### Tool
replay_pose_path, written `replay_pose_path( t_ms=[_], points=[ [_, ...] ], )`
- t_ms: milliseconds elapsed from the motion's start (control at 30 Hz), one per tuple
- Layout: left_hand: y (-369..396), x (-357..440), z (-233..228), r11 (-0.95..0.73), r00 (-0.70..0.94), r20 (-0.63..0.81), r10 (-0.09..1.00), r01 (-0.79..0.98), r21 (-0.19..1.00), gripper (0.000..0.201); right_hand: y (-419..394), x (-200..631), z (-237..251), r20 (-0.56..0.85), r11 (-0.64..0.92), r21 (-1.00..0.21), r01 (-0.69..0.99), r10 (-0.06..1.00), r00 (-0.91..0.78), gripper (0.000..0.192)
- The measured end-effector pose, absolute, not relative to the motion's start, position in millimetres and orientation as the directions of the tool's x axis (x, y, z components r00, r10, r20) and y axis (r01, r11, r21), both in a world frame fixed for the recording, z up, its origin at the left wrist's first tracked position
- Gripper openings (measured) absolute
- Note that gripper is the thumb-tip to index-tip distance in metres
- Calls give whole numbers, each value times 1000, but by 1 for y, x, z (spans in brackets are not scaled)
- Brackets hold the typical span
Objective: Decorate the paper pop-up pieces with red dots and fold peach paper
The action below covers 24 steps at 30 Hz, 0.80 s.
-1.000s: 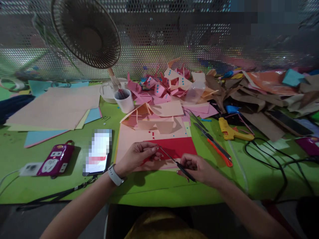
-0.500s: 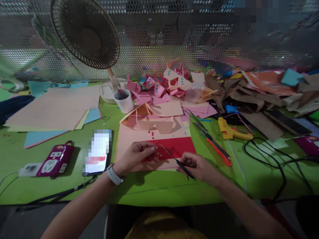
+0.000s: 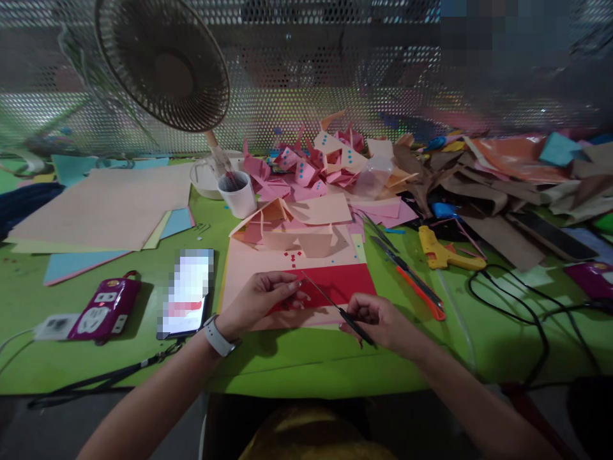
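Right grip (image 3: 378, 319) pinches slim black scissors (image 3: 335, 306); left grip (image 3: 261, 297) pinches something unseen.

A green table (image 3: 306, 367) is covered with coloured paper sheets (image 3: 103, 207); a black-cased phone (image 3: 186, 294), a yellow glue gun (image 3: 443, 252) and a white cup (image 3: 238, 193) are laid on it.

Matt red paper (image 3: 338, 285), thin dark metal scissors (image 3: 335, 308), smooth green table (image 3: 297, 364).

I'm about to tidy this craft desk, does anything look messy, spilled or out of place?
Yes. Tiny red paper bits lie scattered on the peach sheet above the red paper. Behind them, folded pink pieces sit in a loose heap, and brown scraps sprawl across the right side. A black cable loops over the green table.
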<state>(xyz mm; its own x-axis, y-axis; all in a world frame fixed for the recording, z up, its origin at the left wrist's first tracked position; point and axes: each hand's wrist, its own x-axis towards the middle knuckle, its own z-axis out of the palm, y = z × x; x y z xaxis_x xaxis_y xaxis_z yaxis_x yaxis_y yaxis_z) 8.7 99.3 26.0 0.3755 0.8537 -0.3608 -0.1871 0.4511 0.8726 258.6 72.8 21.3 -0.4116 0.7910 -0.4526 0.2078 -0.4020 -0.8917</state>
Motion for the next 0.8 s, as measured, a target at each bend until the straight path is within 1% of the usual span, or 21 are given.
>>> replay_pose_path(
  t_ms=[200, 400, 667, 800],
  points=[
    [98, 8, 27, 494, 367, -392, 844, -244, 835, 40, 72, 261, 20, -429, -379, -903, 201, 783, -451, 51],
    [98, 9, 27, 464, 331, -369, 868, -279, 841, 41, 72, 262, 21, -421, -360, -907, 218, 792, -441, 50],
    [97, 10, 31, 454, 389, -354, 851, -205, 867, 34, 71, 260, 21, -434, -365, -901, 235, 779, -452, 51],
    [97, 10, 30, 441, 396, -343, 851, -185, 878, 34, 71, 260, 21, -444, -372, -896, 244, 779, -442, 52]
  ],
)
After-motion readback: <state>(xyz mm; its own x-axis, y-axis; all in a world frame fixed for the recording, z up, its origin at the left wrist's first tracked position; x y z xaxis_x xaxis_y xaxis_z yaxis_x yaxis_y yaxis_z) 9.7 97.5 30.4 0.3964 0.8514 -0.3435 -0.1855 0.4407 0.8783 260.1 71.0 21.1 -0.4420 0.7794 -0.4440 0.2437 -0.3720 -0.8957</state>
